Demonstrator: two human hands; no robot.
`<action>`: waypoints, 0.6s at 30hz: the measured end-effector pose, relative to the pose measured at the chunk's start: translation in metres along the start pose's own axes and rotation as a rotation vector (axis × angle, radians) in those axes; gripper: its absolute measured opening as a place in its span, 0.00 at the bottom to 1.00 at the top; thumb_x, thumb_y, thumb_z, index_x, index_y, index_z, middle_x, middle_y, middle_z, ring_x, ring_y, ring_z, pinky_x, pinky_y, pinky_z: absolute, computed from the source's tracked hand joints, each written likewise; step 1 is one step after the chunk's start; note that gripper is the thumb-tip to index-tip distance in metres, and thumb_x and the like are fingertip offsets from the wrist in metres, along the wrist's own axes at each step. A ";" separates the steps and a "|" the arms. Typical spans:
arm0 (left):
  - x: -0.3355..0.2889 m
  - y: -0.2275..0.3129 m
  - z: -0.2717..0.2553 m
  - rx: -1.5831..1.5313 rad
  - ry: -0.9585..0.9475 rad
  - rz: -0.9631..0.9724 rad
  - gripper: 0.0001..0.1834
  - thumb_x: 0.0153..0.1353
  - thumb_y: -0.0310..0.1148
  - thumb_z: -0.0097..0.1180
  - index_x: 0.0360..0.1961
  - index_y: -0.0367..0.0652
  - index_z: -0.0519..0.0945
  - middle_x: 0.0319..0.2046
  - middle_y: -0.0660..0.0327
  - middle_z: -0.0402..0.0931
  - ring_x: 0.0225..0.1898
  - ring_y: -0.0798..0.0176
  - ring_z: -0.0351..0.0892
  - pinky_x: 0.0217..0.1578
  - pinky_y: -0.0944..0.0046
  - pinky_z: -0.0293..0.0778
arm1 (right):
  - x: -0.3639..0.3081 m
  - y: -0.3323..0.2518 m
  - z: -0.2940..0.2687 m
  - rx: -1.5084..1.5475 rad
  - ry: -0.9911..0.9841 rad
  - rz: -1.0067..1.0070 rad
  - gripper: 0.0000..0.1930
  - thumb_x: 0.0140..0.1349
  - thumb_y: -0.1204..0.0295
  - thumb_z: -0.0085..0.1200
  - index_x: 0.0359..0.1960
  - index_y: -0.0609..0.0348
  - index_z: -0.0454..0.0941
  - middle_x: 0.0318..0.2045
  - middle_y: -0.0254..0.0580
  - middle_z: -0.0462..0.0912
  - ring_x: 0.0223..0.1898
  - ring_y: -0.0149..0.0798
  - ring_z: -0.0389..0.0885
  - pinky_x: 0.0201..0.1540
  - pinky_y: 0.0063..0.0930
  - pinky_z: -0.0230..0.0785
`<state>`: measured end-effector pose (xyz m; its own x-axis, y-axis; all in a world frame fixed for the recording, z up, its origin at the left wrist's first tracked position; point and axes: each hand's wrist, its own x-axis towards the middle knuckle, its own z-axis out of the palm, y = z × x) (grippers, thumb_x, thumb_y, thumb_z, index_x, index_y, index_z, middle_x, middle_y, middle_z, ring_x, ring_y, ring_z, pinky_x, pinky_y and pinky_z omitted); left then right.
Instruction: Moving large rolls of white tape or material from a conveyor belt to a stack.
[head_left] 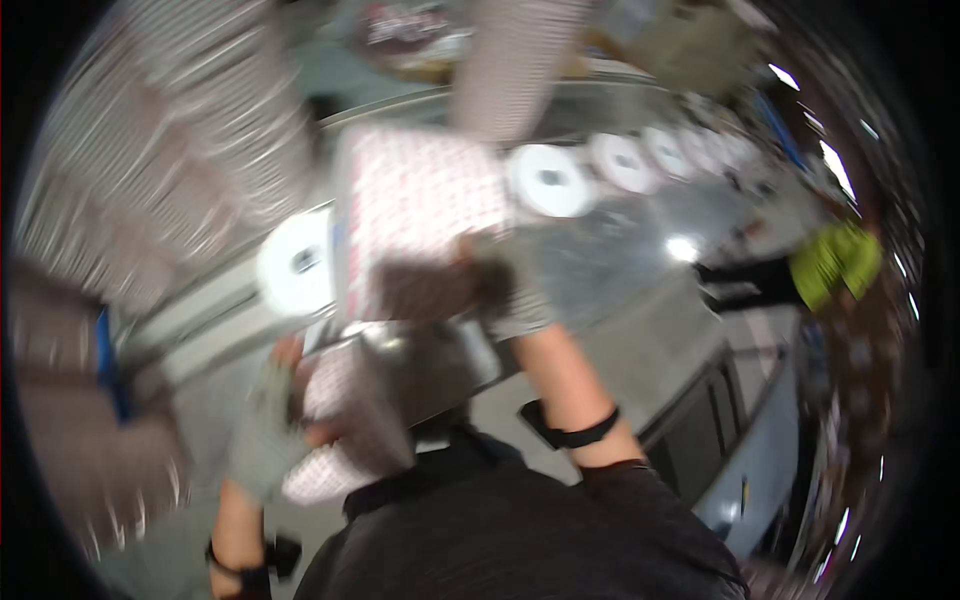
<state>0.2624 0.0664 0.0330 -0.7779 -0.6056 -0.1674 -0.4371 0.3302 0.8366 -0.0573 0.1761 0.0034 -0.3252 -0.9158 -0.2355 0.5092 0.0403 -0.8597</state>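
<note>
My right hand (508, 290), in a grey glove with bare fingertips, grips the side of a large white roll with a pink-red print (425, 200). The roll is raised in front of me, and its far side is hidden. Lower left, my left hand (265, 430), gloved the same way, holds a smaller printed roll (355, 410) close to my body, tilted, with fingers around its edge. Between the two rolls shows a shiny metal surface (430, 365). Motion blurs both hands and both rolls.
White-ended rolls with dark core holes stand along a metal table (620, 240), one roll (298, 262) left of the raised one. Tall wrapped stacks (215, 110) rise at far left, another stack (520, 65) behind. A person in a yellow-green top (835, 262) is at right.
</note>
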 end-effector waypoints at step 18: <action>0.004 -0.130 -0.092 -0.646 0.818 -0.114 0.39 0.50 0.25 0.69 0.63 0.38 0.62 0.48 0.56 0.76 0.47 0.64 0.78 0.46 0.65 0.78 | 0.143 0.104 0.178 -1.212 -0.752 -0.523 0.47 0.47 0.56 0.68 0.66 0.64 0.58 0.61 0.55 0.67 0.61 0.52 0.67 0.63 0.37 0.62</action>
<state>0.3573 -0.0456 -0.0288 -0.0990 -0.9932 -0.0610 0.0231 -0.0636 0.9977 0.0908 -0.0216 -0.0393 0.4043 -0.9003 0.1612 -0.5952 -0.3928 -0.7011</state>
